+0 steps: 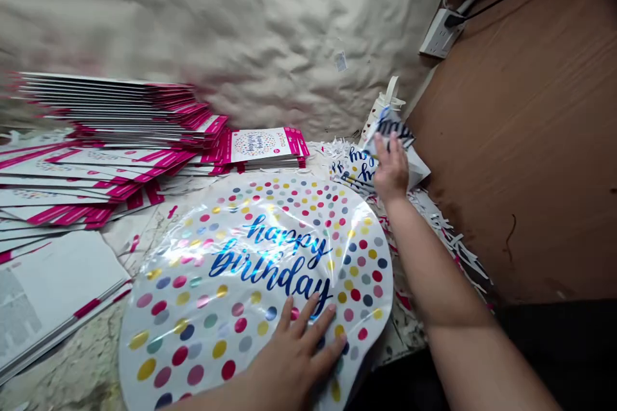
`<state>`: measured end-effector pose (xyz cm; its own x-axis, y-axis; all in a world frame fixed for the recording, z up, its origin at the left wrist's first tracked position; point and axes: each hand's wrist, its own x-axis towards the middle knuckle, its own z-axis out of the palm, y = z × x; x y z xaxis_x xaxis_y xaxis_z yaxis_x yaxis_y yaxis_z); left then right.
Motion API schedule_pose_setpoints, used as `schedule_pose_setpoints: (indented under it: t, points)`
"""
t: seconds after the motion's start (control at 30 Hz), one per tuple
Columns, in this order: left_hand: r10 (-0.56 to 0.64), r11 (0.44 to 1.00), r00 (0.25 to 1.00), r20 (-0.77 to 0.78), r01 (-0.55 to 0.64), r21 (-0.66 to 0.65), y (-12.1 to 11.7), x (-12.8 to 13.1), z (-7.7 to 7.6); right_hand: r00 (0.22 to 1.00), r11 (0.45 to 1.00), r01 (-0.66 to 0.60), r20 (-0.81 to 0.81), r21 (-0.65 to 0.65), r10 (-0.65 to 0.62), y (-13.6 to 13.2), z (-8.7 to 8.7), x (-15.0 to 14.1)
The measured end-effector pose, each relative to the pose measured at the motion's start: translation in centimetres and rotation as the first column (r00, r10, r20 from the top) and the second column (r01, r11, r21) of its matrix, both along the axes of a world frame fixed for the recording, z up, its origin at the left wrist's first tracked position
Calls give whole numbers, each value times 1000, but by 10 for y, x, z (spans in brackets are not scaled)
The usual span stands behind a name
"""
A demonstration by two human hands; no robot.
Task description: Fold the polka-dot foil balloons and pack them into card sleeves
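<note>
A flat foil balloon [193, 298], white with coloured dots and blue "happy birthday" lettering, lies spread on the table; there may be others beneath it. My left hand [294, 353] rests on its lower part, palm down and fingers spread. At the far right, my right hand [393, 170] has a folded foil balloon [393, 128] at its fingers, slightly blurred. This is just above a small pile of folded foil balloons [359, 164] with the same blue lettering. My right thumb and the exact grip are partly hidden.
Pink-edged printed packages [135, 109] are stacked at the left, with a smaller stack [265, 144] at the back. A cream cup with a handle [380, 112] stands behind the folded pile. Paper shreds [448, 237] line the right edge beside a brown board [530, 160]. A power strip [441, 32] hangs above.
</note>
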<state>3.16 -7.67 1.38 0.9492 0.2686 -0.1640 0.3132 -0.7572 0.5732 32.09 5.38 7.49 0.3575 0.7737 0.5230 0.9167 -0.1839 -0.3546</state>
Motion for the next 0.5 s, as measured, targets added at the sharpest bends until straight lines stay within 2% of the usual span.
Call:
schedule_pose_setpoints:
  t: [0.07,0.13,0.2,0.27,0.33,0.4,0.47,0.5]
  points:
    - [-60,996,994,-95,66,65,-8,9,-11,996,964,-29,69,-264,49,27,-9,16]
    - [-31,992,991,-133,47,119,-10,13,-21,996,859,-82,-6,-506,91,47,-27,24]
    - [1,985,994,-112,18,172,-12,12,-28,993,779,-122,-81,-615,91,57,-46,29]
    - [-30,981,998,-57,40,188,-16,9,-31,990,757,-134,-112,-639,80,60,-56,33]
    - [-102,981,994,-26,105,164,-22,7,-30,991,763,-126,-119,-633,65,55,-52,34]
    - [-146,978,989,-39,150,143,-27,5,-25,991,832,-120,-110,-542,72,40,-35,24]
    - [-133,976,989,-65,143,163,-33,5,-19,970,907,-239,-123,-346,209,12,-13,3]
    - [-114,974,991,-73,126,188,-35,5,-16,923,891,-383,-137,-245,359,-7,-2,-11]
